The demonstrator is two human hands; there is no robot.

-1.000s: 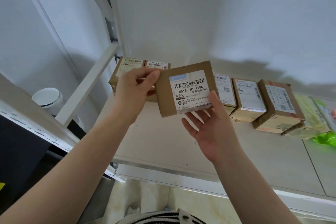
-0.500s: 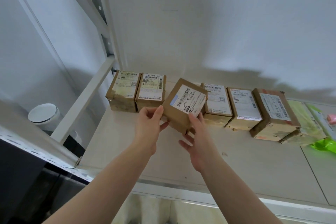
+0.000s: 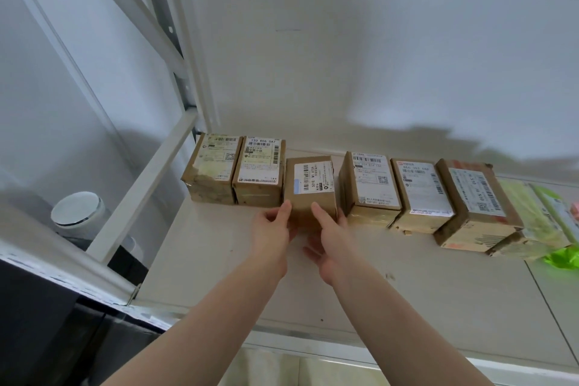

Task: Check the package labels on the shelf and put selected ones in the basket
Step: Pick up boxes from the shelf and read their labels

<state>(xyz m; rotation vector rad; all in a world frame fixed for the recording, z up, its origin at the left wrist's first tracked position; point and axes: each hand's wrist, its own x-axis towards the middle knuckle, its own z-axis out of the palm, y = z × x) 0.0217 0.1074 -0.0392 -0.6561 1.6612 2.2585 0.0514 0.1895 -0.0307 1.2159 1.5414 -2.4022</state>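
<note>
A small brown cardboard package (image 3: 310,188) with a white barcode label on top rests on the shelf board (image 3: 407,291), in the gap of a row of similar boxes. My left hand (image 3: 272,235) holds its front left corner. My right hand (image 3: 329,238) grips its front right side, thumb on the front face. Two labelled boxes (image 3: 238,169) stand to its left. Three more boxes (image 3: 419,194) stand to its right. No basket is in view.
A pale green bag and a bright green wrapper (image 3: 560,257) lie at the row's right end. White shelf uprights and a slanted brace (image 3: 141,188) rise at the left. A white round container (image 3: 78,213) sits beyond the brace. The wall is right behind the boxes.
The package was held up near the camera with its label facing me. Both hands have carried it down and forward, and it now rests in the row on the shelf.
</note>
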